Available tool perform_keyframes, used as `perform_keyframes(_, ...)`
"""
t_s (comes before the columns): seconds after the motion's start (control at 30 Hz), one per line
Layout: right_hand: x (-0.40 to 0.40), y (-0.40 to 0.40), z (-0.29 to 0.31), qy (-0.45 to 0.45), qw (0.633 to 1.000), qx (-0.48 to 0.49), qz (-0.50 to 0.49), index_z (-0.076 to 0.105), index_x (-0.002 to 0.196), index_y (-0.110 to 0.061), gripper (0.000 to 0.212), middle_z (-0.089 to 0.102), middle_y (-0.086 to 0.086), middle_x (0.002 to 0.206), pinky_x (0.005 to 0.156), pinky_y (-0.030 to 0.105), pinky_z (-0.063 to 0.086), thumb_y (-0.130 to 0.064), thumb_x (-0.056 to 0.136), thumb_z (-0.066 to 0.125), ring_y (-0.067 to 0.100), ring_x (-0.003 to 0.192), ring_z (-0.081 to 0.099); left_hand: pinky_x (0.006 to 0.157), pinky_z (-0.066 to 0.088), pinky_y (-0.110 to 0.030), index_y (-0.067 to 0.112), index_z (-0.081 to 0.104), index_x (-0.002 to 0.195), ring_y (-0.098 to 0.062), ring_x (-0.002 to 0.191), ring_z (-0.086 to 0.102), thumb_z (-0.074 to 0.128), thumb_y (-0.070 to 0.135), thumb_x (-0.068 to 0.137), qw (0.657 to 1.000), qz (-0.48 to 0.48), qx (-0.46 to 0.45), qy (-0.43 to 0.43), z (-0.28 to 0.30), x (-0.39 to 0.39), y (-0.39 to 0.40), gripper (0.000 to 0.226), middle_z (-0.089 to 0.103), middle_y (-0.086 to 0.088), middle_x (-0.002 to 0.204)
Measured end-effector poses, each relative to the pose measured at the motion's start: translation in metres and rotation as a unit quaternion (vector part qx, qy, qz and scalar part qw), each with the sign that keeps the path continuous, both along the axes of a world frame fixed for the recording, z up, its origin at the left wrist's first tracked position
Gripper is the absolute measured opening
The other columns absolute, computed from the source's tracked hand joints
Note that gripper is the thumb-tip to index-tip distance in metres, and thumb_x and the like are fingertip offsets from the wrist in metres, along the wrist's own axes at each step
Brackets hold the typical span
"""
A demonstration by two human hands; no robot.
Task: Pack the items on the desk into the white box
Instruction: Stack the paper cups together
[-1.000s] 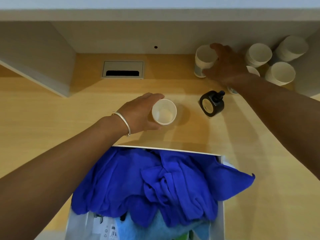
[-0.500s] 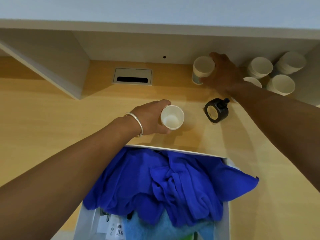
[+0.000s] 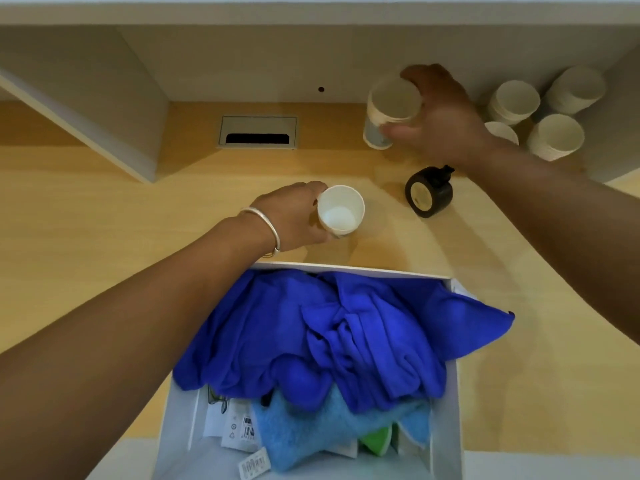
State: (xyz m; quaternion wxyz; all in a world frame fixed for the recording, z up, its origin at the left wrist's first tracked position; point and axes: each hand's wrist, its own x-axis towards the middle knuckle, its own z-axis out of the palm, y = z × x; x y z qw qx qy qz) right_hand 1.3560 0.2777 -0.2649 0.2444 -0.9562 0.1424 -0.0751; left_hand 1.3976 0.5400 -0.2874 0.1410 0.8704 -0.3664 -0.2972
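My left hand (image 3: 294, 216) grips a small white paper cup (image 3: 341, 211) on the wooden desk, just beyond the far edge of the white box (image 3: 446, 427). My right hand (image 3: 440, 116) reaches to the back of the desk and holds the top of a tall stack of paper cups (image 3: 389, 109), fingers curled round its rim. The box in front of me holds a dark blue cloth (image 3: 332, 330), a light blue towel (image 3: 311, 434) and some tagged packets. A black tape roll (image 3: 429, 195) lies on the desk between my hands.
Several more stacks of paper cups (image 3: 557, 133) stand at the back right under a shelf. A grey cable port (image 3: 258, 131) is set into the desk at the back. A slanted grey panel (image 3: 86, 98) rises on the left.
My right hand has closed round the top of the tall cup stack, which now leans a little toward me. My left hand keeps its hold on the small cup. The view has shifted slightly.
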Motion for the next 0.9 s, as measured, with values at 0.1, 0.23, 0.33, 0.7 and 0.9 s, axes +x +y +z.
perform_keyframes(0.1,-0.028,0.028,0.026,-0.028,0.999,0.014,0.026,0.044,0.135,-0.022,0.078,0.049,0.003,0.130,0.091,0.032,0.045,-0.056,0.070,0.071,0.019,0.113,0.050,0.088,0.050,-0.039,0.026,0.045,0.133,-0.019,0.105,0.056,0.074,0.046,0.071,1.000,0.004,0.014,-0.004,0.000,0.001,0.003,0.072,0.058,0.002,0.120)
perform_keyframes(0.23,-0.057,0.059,0.046,-0.020,0.997,0.033,0.067,0.043,0.137,-0.022,0.078,0.049,0.001,0.132,0.095,0.034,0.045,-0.053,0.072,0.073,0.016,0.115,0.048,0.089,0.051,-0.037,0.025,0.040,0.139,-0.019,0.106,0.058,0.075,0.045,0.073,1.000,0.009,0.019,-0.003,-0.002,0.003,0.009,0.078,0.059,0.000,0.123)
perform_keyframes(0.33,-0.066,0.078,0.044,-0.007,0.994,0.037,0.104,0.042,0.138,-0.022,0.078,0.049,0.001,0.133,0.094,0.026,0.038,-0.051,0.073,0.074,0.008,0.114,0.043,0.087,0.051,-0.035,0.025,0.039,0.140,-0.018,0.104,0.059,0.075,0.045,0.073,1.000,0.008,0.017,-0.004,-0.003,0.002,0.011,0.079,0.060,0.000,0.123)
perform_keyframes(0.7,-0.063,0.096,0.000,0.056,0.982,-0.027,0.177,0.043,0.134,-0.025,0.078,0.051,-0.003,0.130,0.080,0.029,0.045,-0.053,0.069,0.076,0.017,0.112,0.051,0.084,0.050,-0.031,0.027,0.050,0.130,-0.015,0.102,0.060,0.086,0.034,0.063,0.995,0.024,-0.084,0.056,0.001,-0.002,0.008,0.077,0.060,0.006,0.120)
perform_keyframes(0.9,-0.062,0.091,-0.017,0.093,0.981,-0.030,0.167,0.039,0.137,-0.026,0.085,0.048,-0.003,0.135,0.079,0.030,0.039,-0.048,0.066,0.081,0.017,0.119,0.045,0.078,0.049,-0.026,0.028,0.050,0.129,-0.012,0.100,0.060,0.086,0.035,0.063,0.993,0.026,-0.087,0.077,0.002,-0.006,0.001,0.075,0.060,0.010,0.116)
